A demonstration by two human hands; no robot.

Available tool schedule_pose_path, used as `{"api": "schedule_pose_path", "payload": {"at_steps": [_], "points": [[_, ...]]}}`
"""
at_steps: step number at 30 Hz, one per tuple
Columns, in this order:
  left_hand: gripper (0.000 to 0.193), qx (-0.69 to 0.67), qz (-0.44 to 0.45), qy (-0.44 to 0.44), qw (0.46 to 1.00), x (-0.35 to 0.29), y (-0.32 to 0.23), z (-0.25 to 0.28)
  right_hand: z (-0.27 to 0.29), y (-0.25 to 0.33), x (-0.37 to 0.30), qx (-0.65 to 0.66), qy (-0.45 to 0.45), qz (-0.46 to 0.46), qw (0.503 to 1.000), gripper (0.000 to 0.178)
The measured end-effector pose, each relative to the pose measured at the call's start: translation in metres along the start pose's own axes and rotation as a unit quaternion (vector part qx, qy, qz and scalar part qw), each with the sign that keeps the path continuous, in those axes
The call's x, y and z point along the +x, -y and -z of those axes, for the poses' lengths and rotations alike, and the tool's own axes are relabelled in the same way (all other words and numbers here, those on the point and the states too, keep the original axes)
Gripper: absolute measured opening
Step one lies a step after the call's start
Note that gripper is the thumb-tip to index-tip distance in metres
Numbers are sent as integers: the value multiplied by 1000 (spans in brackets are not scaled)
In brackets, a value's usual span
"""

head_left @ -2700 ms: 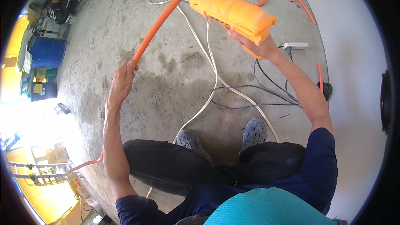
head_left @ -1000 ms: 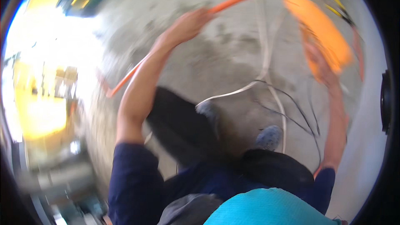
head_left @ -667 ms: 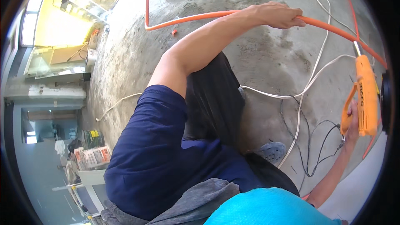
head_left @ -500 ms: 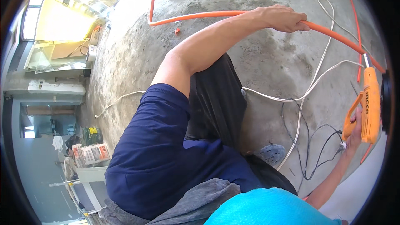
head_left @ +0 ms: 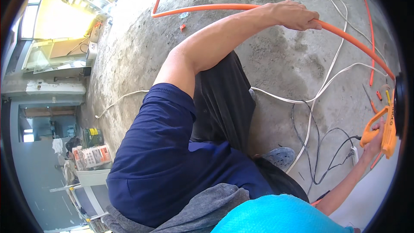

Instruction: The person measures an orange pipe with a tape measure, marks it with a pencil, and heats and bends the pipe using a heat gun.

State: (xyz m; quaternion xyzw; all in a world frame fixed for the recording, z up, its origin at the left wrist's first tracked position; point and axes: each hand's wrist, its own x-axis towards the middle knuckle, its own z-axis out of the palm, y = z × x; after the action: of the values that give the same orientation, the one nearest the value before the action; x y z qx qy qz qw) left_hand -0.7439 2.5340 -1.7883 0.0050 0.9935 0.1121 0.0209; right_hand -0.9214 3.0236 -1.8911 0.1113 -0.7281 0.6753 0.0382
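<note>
One view: head camera, looking down.
Pipe: long, thin, smooth orange pipe [head_left: 241, 7], bent in a curve above the rough grey concrete floor [head_left: 276, 56].
Left hand [head_left: 293, 15]: closed around the pipe.
Right hand [head_left: 376, 140]: fingers wrapped on the handle of an orange tool [head_left: 386, 129] at the right rim.
Floor things: white cables [head_left: 319, 95], black cables [head_left: 327, 151], short orange pipe bits [head_left: 371, 43].
</note>
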Motion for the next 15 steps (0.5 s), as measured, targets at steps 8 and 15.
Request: {"api": "schedule_pose_path", "payload": {"at_steps": [8, 15], "points": [[53, 10, 4, -24, 1000, -3, 3, 1, -20, 23, -22, 18, 9, -37, 999, 13], [54, 37, -4, -35, 999, -1, 5, 10, -38, 35, -44, 21, 94, -30, 995, 11]]}}
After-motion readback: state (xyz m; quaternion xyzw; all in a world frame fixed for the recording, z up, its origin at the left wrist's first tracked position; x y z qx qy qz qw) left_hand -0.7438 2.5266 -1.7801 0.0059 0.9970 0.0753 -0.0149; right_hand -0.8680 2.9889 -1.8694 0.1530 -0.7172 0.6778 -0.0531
